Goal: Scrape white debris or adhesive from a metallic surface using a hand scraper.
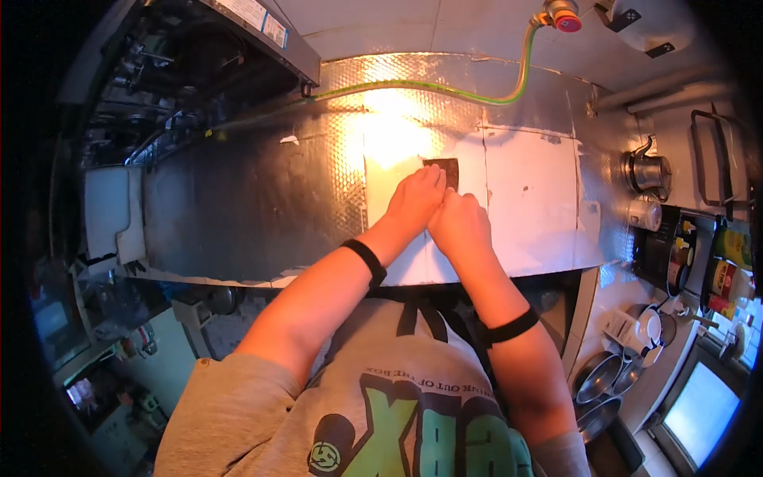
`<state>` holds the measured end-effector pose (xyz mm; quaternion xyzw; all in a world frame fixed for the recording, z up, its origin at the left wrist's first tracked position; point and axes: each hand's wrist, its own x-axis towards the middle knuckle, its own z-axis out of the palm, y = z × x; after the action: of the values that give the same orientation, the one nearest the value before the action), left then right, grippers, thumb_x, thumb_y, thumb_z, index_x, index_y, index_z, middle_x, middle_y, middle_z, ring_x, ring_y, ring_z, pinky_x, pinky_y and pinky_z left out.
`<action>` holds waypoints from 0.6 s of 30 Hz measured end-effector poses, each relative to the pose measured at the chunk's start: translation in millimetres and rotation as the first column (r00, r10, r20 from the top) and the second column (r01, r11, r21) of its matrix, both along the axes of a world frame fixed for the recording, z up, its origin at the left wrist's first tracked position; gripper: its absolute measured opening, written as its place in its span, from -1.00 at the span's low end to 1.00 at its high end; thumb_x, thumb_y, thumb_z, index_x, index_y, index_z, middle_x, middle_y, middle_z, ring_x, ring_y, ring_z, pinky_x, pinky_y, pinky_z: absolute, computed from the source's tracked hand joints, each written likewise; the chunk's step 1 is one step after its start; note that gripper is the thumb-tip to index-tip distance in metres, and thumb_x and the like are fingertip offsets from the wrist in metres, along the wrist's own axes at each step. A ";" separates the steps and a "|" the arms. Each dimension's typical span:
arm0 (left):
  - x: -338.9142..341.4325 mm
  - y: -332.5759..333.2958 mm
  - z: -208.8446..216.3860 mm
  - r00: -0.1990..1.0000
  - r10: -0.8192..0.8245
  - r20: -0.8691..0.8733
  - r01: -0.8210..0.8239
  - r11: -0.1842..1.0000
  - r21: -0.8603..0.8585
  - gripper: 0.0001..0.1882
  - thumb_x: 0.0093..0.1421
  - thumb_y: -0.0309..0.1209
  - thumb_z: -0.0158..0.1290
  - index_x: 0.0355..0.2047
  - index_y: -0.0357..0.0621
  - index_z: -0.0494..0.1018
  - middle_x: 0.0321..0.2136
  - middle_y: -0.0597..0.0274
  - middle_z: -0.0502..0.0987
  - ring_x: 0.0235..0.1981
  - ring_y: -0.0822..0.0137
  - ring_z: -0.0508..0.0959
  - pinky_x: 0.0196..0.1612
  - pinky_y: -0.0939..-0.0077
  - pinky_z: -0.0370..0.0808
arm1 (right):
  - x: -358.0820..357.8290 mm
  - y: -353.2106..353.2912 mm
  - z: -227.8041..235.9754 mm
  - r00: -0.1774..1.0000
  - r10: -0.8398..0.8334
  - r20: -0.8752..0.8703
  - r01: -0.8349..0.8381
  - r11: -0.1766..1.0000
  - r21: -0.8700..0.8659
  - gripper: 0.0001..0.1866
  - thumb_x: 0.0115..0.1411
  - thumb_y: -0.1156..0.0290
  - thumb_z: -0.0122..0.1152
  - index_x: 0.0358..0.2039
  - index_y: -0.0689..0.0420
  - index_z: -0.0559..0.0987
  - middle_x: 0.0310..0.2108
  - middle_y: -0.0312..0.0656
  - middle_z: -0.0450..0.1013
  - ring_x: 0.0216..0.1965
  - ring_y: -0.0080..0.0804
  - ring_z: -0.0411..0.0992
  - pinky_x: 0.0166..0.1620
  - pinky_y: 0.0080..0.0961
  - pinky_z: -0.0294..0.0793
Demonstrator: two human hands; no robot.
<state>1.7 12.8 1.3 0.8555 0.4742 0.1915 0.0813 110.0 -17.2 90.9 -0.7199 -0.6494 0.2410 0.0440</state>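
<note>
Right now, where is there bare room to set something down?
Two patches: the white tiles between your right hand and the kettle, and the grey surface between the white panel and your left hand. It's crowded at the right end, with the kettle and a round container, and mid-counter, where both hands meet at a dark square.

Bench surface, left end (230,215): dull dark grey.
Foil (343,159), mid-bench to back edge: silver, dimpled pattern; orange-yellow glare.
White panels (524,199), centre to right: off-white, dark seam lines, small brownish marks; bluish tint by the front edge.
Square patch (453,171), mid-bench: blackish brown.
Hose (520,75), bench's back edge: yellowish green.
Valve knob (567,21): red.
Wristbands (513,327), both: plain black.
Shirt (238,389): grey; green lettering, black shadowing.
Kettle (649,172), bench's right edge: silver.
</note>
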 end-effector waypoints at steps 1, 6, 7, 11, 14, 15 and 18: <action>-0.2 2.0 -2.5 1.000 -0.001 0.001 0.001 1.000 -0.004 -0.69 0.14 -0.33 0.05 -0.19 -0.31 0.51 -0.08 -0.09 0.55 -0.15 0.04 0.59 -0.14 0.23 0.59 | 1.1 3.5 -4.1 1.000 0.008 -0.017 -0.007 0.999 0.034 -0.75 0.17 0.39 0.04 -0.30 0.29 0.60 -0.40 0.29 0.52 -0.33 0.28 0.55 -0.21 0.01 0.58; -0.5 -2.9 4.0 0.999 -0.010 -0.034 0.005 0.991 -0.134 -0.67 0.13 -0.33 0.06 -0.16 -0.29 0.52 -0.08 -0.10 0.55 -0.15 0.02 0.59 -0.13 0.24 0.58 | -0.1 2.2 3.5 0.999 0.010 -0.030 -0.009 0.999 0.032 -0.75 0.17 0.40 0.03 -0.30 0.30 0.60 -0.40 0.28 0.52 -0.33 0.27 0.55 -0.20 0.02 0.57; -1.1 -3.3 3.1 0.999 -0.009 -0.034 0.005 0.991 -0.134 -0.67 0.13 -0.33 0.06 -0.16 -0.29 0.52 -0.08 -0.10 0.55 -0.15 0.02 0.59 -0.13 0.24 0.58 | -1.1 0.6 4.5 1.000 0.007 -0.020 -0.007 1.000 -0.006 -0.75 0.17 0.41 0.03 -0.30 0.30 0.60 -0.40 0.28 0.52 -0.32 0.26 0.55 -0.20 0.01 0.57; 0.6 1.3 12.5 1.000 -0.003 -0.009 0.002 0.993 -0.119 -0.70 0.12 -0.33 0.05 -0.21 -0.29 0.51 -0.11 -0.09 0.55 -0.17 0.02 0.58 -0.16 0.27 0.59 | 1.9 5.2 7.8 0.999 0.031 -0.016 -0.032 0.999 -0.020 -0.76 0.16 0.43 0.04 -0.30 0.30 0.60 -0.39 0.29 0.53 -0.30 0.26 0.55 -0.19 0.00 0.58; -2.8 -2.6 6.2 1.000 -0.008 0.005 0.008 0.992 -0.126 -0.72 0.13 -0.33 0.04 -0.23 -0.26 0.52 -0.22 -0.03 0.53 -0.23 0.03 0.57 -0.21 0.27 0.58 | -3.1 4.0 10.2 1.000 0.008 -0.016 -0.009 1.000 -0.005 -0.77 0.15 0.43 0.05 -0.31 0.29 0.61 -0.39 0.29 0.53 -0.28 0.26 0.55 -0.18 0.00 0.58; -2.1 -2.7 6.3 0.995 0.013 0.098 -0.007 0.998 -0.057 -0.73 0.13 -0.33 0.04 -0.23 -0.24 0.52 -0.28 0.01 0.51 -0.27 0.05 0.56 -0.24 0.27 0.58 | -3.0 3.9 10.4 1.000 0.009 -0.015 -0.009 1.000 -0.002 -0.77 0.15 0.43 0.05 -0.31 0.29 0.61 -0.39 0.29 0.53 -0.28 0.26 0.55 -0.18 0.00 0.58; 0.9 5.0 5.9 0.999 -0.012 0.053 0.014 0.999 -0.045 -0.74 0.14 -0.32 0.05 -0.23 -0.21 0.53 -0.29 0.03 0.50 -0.28 0.06 0.56 -0.25 0.27 0.58 | -0.9 4.9 11.1 1.000 0.010 0.019 -0.009 0.998 -0.058 -0.77 0.15 0.43 0.05 -0.31 0.30 0.60 -0.38 0.30 0.53 -0.28 0.26 0.56 -0.17 0.00 0.58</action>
<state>2.6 17.8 7.2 0.8512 0.4705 0.2025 0.1145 109.1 -12.3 101.9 -0.7200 -0.6461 0.2527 0.0157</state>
